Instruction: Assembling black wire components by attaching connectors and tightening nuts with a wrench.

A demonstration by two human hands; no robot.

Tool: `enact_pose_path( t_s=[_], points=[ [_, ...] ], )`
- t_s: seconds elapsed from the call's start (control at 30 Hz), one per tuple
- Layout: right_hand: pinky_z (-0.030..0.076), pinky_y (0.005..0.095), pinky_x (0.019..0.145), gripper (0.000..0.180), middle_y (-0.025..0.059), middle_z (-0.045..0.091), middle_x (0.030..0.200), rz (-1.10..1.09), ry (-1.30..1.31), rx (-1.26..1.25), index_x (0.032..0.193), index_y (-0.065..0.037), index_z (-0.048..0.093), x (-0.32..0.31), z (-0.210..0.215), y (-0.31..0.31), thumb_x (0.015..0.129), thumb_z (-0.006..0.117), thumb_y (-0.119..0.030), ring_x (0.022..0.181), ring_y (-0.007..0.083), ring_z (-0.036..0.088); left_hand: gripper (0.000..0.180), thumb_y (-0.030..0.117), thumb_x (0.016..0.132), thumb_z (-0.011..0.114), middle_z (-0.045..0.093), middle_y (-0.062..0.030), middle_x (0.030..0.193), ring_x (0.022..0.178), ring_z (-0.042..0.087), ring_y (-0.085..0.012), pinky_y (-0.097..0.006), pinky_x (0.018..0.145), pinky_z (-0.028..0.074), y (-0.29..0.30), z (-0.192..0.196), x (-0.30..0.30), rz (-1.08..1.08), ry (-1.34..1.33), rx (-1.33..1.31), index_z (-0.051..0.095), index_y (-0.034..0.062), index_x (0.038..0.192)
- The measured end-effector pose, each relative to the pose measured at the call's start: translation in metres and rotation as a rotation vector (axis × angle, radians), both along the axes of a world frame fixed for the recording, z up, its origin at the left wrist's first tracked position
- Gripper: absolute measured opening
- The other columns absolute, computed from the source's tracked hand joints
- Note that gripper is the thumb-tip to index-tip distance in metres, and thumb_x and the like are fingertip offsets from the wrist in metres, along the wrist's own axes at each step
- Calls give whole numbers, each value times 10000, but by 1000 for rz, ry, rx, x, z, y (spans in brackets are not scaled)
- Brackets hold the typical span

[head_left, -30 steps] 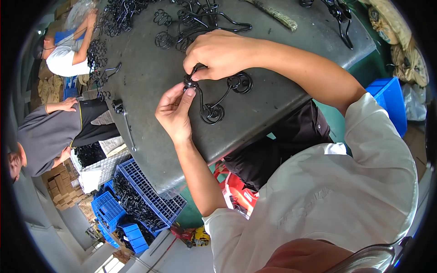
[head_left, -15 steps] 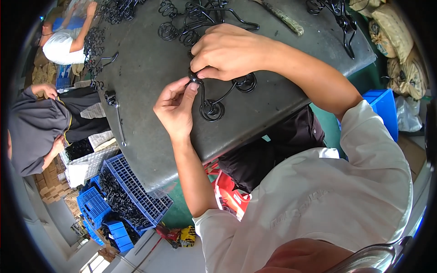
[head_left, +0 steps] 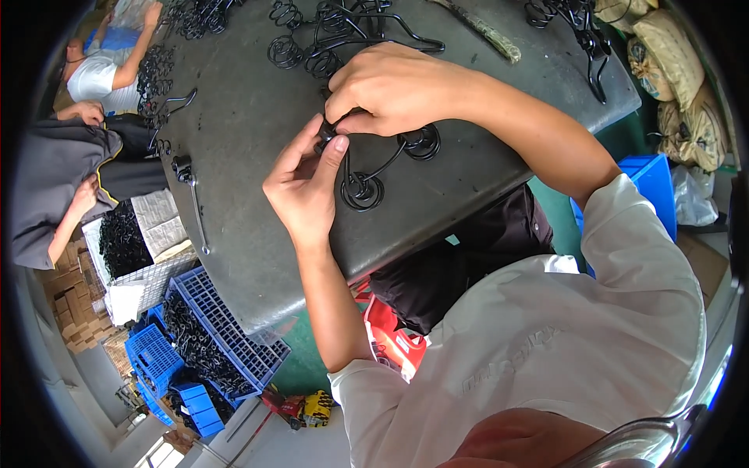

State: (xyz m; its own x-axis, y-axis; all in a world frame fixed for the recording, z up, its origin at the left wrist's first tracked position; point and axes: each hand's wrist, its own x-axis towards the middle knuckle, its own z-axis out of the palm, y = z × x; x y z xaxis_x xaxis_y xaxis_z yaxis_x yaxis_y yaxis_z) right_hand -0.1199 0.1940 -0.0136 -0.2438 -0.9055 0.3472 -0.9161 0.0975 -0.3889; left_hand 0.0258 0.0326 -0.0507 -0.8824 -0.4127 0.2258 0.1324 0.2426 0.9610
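I see the left hand (head_left: 300, 187) raised palm-up, fingers pinching the small black end of a black wire spring piece (head_left: 367, 183). The right hand (head_left: 390, 86) arches over, fingers clamped on the same wire. The piece's coils rest on the grey tabletop (head_left: 257, 117).

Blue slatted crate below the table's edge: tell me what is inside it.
The blue slatted crate holds a heap of black wire parts, tangled together. Its upper end runs under the grey table, so what lies there is covered, as is the crate's bottom beneath the heap.
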Motion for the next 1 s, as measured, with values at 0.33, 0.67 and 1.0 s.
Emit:
enact_pose_path(
  t_s=[0.33, 0.67, 1.0],
  points=[
    [509, 452, 673, 126, 71, 678, 832, 35, -101, -48, 897, -65, 713, -4, 0, 3, 857, 739, -182, 833, 328, 681, 261, -21, 853, 784, 680, 22, 853, 776, 597, -43, -199, 697, 457, -6, 7, -9, -70, -59, -23, 705, 14, 1100],
    [510, 453, 683, 139, 74, 692, 850, 12, -132, 13, 902, -66, 714, -8, 4, 7, 854, 752, -191, 849, 330, 682, 244, 8, 830, 793, 681, -13, 829, 725, 619, -77, -235, 682, 523, 4, 22, -6, 32, -154, -192, 726, 12, 1065],
    [523, 448, 694, 138, 81, 694, 857, -9, -133, 23, 883, -49, 701, -9, 4, 7, 841, 756, -169, 851, 330, 685, 240, 6, 839, 715, 656, -49, 732, 664, 631, -86, -259, 637, 521, 20, 32, -8, 88, -178, -427, 722, 17, 1078]
  ],
)
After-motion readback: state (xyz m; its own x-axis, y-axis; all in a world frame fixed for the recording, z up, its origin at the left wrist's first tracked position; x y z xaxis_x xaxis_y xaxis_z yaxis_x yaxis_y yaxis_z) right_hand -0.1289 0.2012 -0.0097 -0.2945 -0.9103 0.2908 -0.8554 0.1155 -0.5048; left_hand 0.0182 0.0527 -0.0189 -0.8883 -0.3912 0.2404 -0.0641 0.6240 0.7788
